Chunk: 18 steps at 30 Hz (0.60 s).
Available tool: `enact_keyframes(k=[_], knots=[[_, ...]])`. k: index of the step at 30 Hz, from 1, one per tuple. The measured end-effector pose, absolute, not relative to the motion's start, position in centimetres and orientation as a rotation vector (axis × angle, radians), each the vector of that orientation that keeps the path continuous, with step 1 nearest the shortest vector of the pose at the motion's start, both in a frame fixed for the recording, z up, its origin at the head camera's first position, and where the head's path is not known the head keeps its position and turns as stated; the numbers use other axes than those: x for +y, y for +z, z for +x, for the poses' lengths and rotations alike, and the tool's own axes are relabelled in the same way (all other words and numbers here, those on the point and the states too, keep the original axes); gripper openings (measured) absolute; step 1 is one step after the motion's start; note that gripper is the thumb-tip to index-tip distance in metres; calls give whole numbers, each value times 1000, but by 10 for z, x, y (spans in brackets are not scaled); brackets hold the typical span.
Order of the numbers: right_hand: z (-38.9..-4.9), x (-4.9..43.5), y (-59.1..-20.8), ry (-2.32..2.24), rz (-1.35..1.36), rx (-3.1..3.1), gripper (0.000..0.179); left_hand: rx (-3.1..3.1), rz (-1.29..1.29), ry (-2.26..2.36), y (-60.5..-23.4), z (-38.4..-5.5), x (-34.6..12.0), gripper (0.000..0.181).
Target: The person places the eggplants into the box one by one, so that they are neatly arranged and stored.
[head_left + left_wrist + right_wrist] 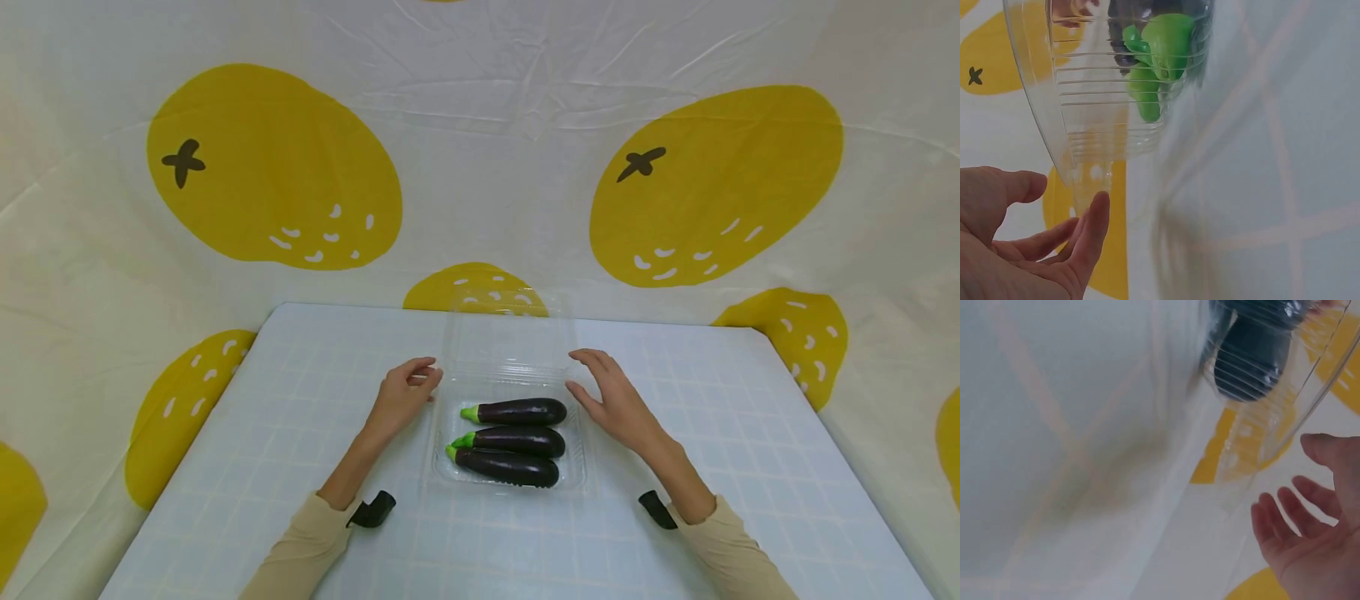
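Note:
Three dark purple eggplants with green stem ends lie side by side in a clear plastic clamshell container. Its transparent lid stands open at the far side. My left hand is just off the container's left side near the hinge, fingers loosely bent and holding nothing. On the opposite side my right hand hovers by the back right corner, thumb and fingers spread apart. In the left wrist view, green stems show through the ribbed wall. The right wrist view shows a rounded eggplant end through the plastic.
A table with a pale checked cover lies under everything. Behind it hangs a white cloth with large yellow fruit prints. Black wrist devices sit at both cuffs.

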State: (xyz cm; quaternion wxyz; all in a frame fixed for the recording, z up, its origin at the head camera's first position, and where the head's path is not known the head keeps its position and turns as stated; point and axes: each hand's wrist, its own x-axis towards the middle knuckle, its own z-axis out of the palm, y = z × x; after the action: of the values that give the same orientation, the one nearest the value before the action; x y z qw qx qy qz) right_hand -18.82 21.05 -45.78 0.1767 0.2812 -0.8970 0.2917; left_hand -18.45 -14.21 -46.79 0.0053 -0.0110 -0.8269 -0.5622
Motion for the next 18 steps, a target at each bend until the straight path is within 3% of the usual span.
enact_keyframes(k=[18], knots=[[-214,211,-466,1162,563,-2649,61,-2653,-24,-1673,-468,-210,-134,62]])
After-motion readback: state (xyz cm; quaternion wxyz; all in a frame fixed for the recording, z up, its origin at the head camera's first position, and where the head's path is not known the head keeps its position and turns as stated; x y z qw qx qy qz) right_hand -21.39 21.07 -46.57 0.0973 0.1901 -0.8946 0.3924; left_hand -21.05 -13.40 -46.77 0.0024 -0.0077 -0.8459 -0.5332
